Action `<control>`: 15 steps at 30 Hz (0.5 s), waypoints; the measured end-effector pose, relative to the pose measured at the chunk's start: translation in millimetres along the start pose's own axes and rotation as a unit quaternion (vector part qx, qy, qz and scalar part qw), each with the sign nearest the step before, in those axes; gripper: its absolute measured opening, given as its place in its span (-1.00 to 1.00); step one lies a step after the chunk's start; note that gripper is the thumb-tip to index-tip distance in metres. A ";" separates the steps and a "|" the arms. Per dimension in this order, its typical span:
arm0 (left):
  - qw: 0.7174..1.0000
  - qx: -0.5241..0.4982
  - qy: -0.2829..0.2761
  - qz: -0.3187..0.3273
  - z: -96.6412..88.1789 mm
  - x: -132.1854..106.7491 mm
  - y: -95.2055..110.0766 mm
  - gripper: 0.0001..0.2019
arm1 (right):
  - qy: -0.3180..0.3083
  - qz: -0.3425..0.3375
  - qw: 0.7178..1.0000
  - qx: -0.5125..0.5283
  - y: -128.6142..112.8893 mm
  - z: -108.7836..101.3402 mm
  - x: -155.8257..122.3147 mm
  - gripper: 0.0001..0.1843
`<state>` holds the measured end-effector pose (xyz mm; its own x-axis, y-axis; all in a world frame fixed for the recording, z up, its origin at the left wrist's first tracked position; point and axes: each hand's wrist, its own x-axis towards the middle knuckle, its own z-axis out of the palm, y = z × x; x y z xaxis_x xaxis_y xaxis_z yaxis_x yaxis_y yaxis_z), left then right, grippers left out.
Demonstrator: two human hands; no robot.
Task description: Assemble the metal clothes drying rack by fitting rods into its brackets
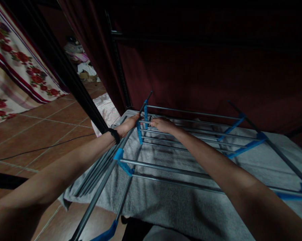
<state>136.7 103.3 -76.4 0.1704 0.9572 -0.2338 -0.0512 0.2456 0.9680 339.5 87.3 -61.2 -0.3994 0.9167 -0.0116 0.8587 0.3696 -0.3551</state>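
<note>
A rack of grey metal tubes (163,165) joined by blue plastic brackets (126,165) lies on its side in front of me. At its far left end my left hand (129,124), with a black band on the wrist, closes around the long side pole beside a blue bracket; its fingertips are partly hidden. My right hand (163,125) is just to the right, fingers wrapped round a thin cross tube (145,122) close to where it meets that bracket.
Several loose grey tubes (97,175) lie side by side left of the rack on a grey blanket (166,204). A black upright post (75,73) stands near my left arm. A dark red curtain (191,77) hangs behind. A cable (52,146) crosses the tiled floor.
</note>
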 end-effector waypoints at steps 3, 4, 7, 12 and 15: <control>1.000 0.012 0.003 0.007 1.2 -2.8 2.6 -0.63 | 0.008 0.003 1.000 -0.008 -0.7 1.0 -2.0 -0.60; 1.000 0.015 0.002 0.005 1.7 -3.6 3.6 -0.62 | 0.014 0.008 1.000 -0.019 -1.6 1.5 -3.6 -0.60; 1.000 0.026 0.004 0.005 3.5 -5.9 6.4 -0.61 | 0.023 0.019 0.998 -0.062 -5.9 2.7 -9.6 -0.54; 1.000 0.014 -0.015 0.006 4.8 -7.0 6.8 -0.67 | 0.053 -0.023 0.994 -0.092 -10.7 -3.7 -26.7 -0.50; 0.999 -0.014 -0.029 -0.004 5.3 -4.4 5.9 -0.69 | 0.083 -0.029 0.991 -0.104 0.0 -23.0 -49.0 -0.49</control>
<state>140.9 99.7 -69.2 0.2279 0.9450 -0.2345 -0.0762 0.2574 0.9633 366.4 45.9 -39.2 -0.4067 0.8990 0.1625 0.8904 0.4298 -0.1498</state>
